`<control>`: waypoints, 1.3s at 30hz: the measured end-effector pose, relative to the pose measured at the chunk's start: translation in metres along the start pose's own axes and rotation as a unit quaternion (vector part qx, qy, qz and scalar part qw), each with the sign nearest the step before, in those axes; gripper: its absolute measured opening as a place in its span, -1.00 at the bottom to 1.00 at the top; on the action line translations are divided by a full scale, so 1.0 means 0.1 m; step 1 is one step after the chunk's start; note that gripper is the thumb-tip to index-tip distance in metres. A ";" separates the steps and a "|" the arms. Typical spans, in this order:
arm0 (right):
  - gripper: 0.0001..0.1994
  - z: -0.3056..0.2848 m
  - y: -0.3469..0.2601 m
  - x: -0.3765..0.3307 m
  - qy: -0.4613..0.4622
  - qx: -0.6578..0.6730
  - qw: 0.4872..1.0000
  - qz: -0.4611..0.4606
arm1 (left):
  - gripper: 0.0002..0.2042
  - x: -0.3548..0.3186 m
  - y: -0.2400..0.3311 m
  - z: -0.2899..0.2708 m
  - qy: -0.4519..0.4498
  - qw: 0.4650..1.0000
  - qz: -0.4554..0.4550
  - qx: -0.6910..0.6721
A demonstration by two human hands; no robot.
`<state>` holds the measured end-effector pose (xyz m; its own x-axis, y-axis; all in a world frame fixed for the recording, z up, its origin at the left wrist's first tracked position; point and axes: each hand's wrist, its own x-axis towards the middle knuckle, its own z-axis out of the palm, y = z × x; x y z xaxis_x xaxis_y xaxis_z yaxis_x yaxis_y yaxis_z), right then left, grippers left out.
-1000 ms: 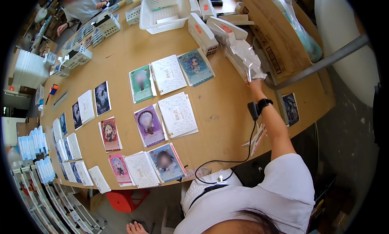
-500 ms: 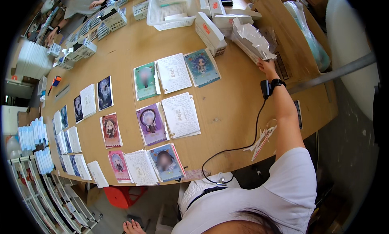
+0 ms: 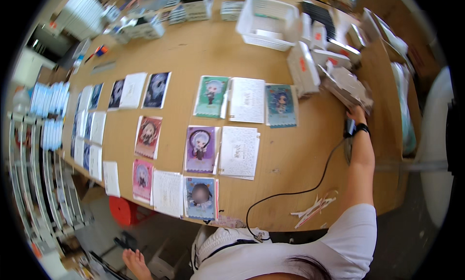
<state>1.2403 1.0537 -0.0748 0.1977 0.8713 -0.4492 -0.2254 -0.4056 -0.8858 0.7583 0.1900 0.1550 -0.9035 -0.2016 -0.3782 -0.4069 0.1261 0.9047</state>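
My right hand (image 3: 357,114), with a black strap on the wrist, is at the near end of a long pale box (image 3: 335,90) on the right of the table. Crumpled clear wrap (image 3: 352,86) bulges from the top of this box. The fingers look closed on the box's end, though they are partly hidden. My left hand (image 3: 137,264) hangs low at the lower left, off the table, fingers apart and nothing visible in it. In the middle lie stacks of picture cards: green (image 3: 211,97), purple (image 3: 200,149) and blue (image 3: 281,105), beside white printed packets (image 3: 247,100).
A white basket (image 3: 242,30) stands at the far side. White boxes (image 3: 302,69) and a large cardboard carton (image 3: 382,86) crowd the right. A black cable (image 3: 286,194) runs from my wrist across the table. Paper strips (image 3: 315,210) lie near the edge; a red stool (image 3: 122,210) stands below.
The view has turned, so the table's things appear shifted right. My right hand stays at the pale box's near end. My left hand shows slightly more, still low.
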 end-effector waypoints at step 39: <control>-0.74 1.09 -1.10 -5.32 -0.299 -0.381 0.760 -0.433 | -0.73 2.56 -1.09 -2.49 0.047 0.980 -0.023 -0.192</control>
<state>1.0557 0.6654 0.2745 -0.5626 0.7807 0.2720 0.4056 0.5473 -0.7321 0.6050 -0.1176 0.0087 -0.8612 -0.2902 -0.4174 -0.3505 -0.2556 0.9010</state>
